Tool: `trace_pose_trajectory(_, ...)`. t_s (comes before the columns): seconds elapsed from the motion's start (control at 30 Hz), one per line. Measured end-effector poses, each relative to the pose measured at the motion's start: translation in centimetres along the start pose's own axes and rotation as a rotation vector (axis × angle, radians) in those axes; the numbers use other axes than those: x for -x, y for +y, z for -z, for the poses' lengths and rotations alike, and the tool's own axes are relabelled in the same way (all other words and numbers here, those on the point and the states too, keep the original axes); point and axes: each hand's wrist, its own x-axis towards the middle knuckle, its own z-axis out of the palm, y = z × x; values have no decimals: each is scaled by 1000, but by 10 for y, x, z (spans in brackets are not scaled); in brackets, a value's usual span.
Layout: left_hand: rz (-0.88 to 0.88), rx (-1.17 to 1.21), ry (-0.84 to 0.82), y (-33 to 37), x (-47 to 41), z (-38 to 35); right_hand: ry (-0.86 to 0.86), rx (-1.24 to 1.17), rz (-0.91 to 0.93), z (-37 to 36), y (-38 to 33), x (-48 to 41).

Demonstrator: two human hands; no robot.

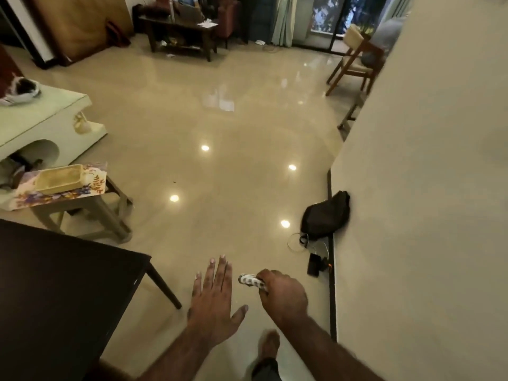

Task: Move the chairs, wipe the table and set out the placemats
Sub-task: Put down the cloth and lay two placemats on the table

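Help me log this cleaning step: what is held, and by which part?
The right grip holds a rolled patterned item by one end; the other end pokes out. The left grip is open, holding nothing.

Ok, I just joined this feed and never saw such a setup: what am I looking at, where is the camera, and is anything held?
No machine here: a person works with bare hands, and the one picture comes from a wide-angle camera on their head, looking forward and down. The left hand is open, fingers straight, holding nothing. The right hand grips a rolled patterned item; cloth or mat, I cannot tell. The dark table is at lower left. Beyond it a stool carries floral mats and a beige tray. A wooden chair stands at far right, and a black bag lies on the floor by the wall.
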Motion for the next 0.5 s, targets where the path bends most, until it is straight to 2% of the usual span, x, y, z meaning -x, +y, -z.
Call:
trace_pose_trajectory(0.07,33,-3,36,-11,-40,6,-25,0,45,-8,9,-49)
trace_pose_trajectory(0.17,134,5,9,-25,-90,20,31,-5,128,-14,16,-119)
trace_pose_trajectory(0.23,222,10,79,-37,-120,37,24,9,188,-15,12,-165)
trace_pose_trajectory(0.33,371,75,61,-58,-152,63,35,30,327,-14,-7,-233)
trace_pose_trajectory(0.5,522,128,65,-112,-195,76,24,-36,526,-17,-59,-328)
